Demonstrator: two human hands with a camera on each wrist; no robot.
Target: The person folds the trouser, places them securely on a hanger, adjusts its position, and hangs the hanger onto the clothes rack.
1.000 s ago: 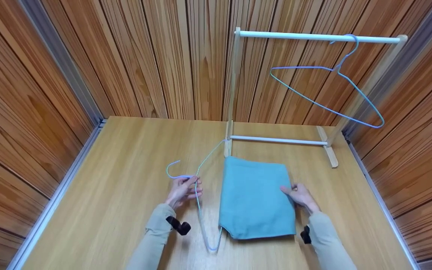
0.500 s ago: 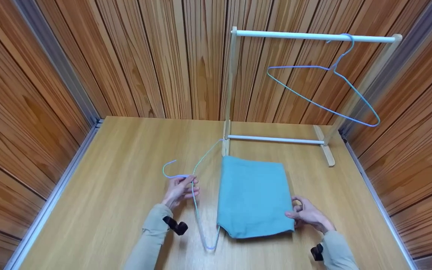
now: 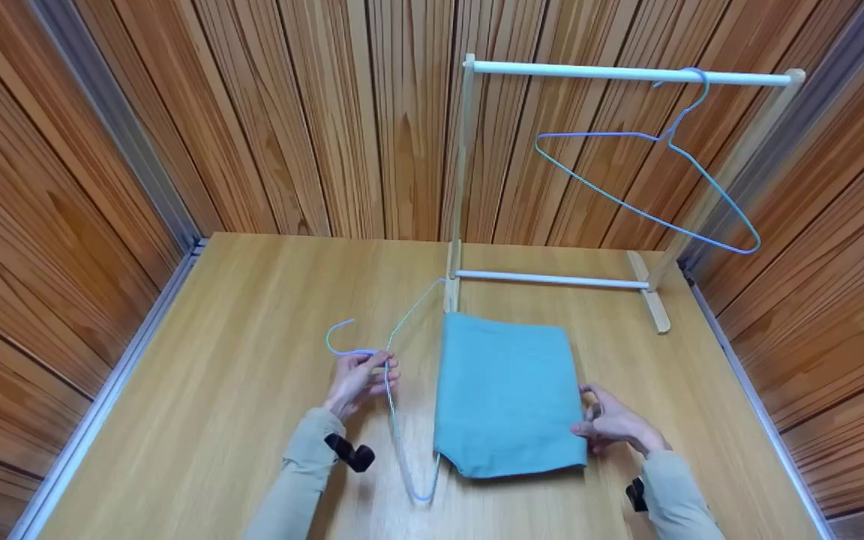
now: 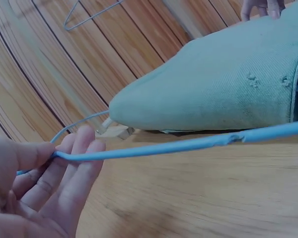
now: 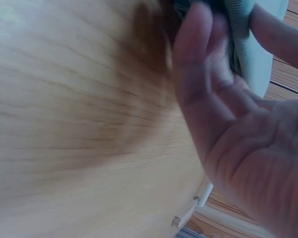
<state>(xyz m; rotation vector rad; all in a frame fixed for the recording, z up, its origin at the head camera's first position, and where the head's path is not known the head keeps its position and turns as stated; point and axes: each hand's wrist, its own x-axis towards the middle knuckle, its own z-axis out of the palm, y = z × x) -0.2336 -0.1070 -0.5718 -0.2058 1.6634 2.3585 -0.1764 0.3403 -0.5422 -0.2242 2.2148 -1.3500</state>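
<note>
A blue wire clothes hanger (image 3: 394, 405) lies sideways, its hook pointing left. My left hand (image 3: 359, 384) pinches it near the base of the hook between thumb and fingers. Folded teal fabric (image 3: 511, 397) hangs over the hanger's right part and hides its long bar. In the left wrist view, the fabric (image 4: 213, 89) shows an open folded end with a bit of wire inside and small stitch marks. At the fabric's lower right edge, my right hand (image 3: 616, 421) holds the cloth between thumb and fingers; the right wrist view shows the edge between them.
Behind the fabric stands a wooden rack (image 3: 463, 172) with a white top rail (image 3: 552, 70) and a lower rail (image 3: 552, 280). A second blue hanger (image 3: 631, 204) hangs from the top rail. Wood-panelled walls (image 3: 327, 112) enclose the wooden table (image 3: 267, 315) at the back and sides.
My right hand has slid down the fabric's right edge towards its lower corner. My left hand keeps its pinch on the hanger, and the fabric has barely shifted.
</note>
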